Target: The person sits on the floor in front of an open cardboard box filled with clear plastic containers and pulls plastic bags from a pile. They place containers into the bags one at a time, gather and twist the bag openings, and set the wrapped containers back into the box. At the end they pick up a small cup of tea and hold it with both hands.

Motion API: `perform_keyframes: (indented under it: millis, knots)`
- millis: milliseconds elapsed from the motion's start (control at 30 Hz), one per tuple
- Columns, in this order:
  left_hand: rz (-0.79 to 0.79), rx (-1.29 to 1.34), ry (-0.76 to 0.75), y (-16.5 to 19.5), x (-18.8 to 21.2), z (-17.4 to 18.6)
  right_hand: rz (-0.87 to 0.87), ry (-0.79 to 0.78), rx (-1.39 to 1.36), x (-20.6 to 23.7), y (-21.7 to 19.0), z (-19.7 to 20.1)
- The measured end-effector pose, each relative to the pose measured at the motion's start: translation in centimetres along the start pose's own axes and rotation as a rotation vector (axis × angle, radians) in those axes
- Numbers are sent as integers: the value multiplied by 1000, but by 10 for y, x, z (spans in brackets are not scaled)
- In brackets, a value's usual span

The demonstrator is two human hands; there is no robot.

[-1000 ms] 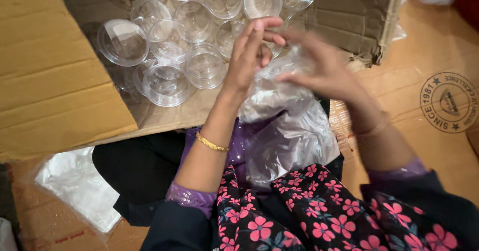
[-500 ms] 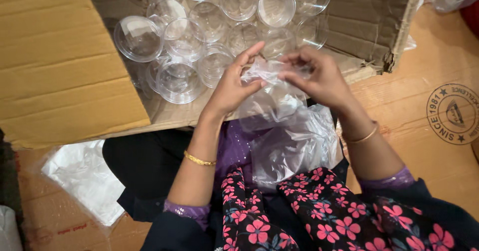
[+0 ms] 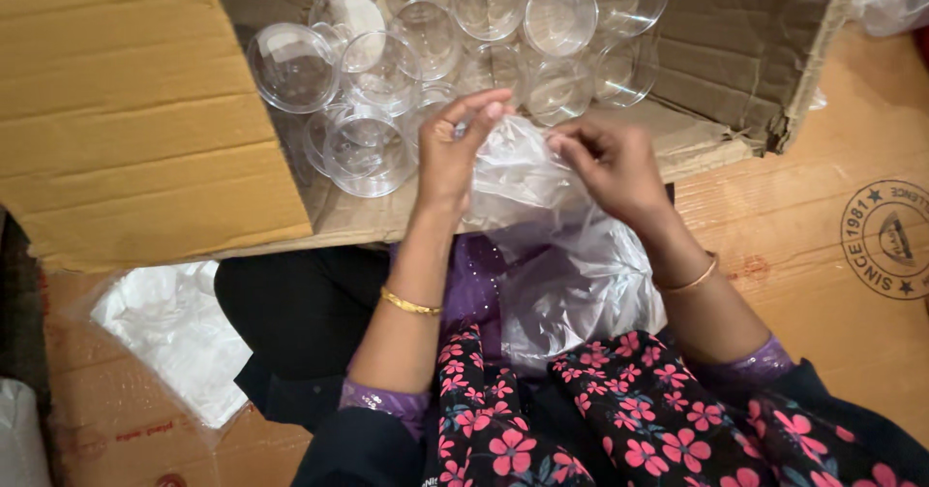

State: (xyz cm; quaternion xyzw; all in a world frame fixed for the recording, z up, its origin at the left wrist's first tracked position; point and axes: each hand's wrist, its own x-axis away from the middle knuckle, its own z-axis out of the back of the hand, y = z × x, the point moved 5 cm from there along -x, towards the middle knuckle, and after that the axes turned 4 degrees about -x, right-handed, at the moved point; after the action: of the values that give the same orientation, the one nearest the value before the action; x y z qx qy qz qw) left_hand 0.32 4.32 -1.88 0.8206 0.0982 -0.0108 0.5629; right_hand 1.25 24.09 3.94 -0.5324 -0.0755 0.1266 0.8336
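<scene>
A floor of flattened brown cardboard sheets (image 3: 774,226) carries an open brown cardboard box (image 3: 145,109) at ten to one o'clock, holding clear round plastic cups (image 3: 368,143). A crumpled white plastic bag (image 3: 169,332) lies at eight o'clock.

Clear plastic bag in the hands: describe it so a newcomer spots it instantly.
Start at the open cardboard box full of clear round cups. Just below its front flap, both hands, left hand and right hand, pinch a crinkled transparent bag draping into the lap. Unlike the rigid cups, it's soft and wrinkled.
</scene>
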Motion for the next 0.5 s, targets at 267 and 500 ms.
perform_keyframes:
  millis: [267, 500]
  knots:
    - [-87, -178, -22, 23, 11, -3, 365, -66, -106, -6, -37, -19]
    - [2, -88, 13, 19, 26, 12, 219, 27, -110, -15, -25, -37]
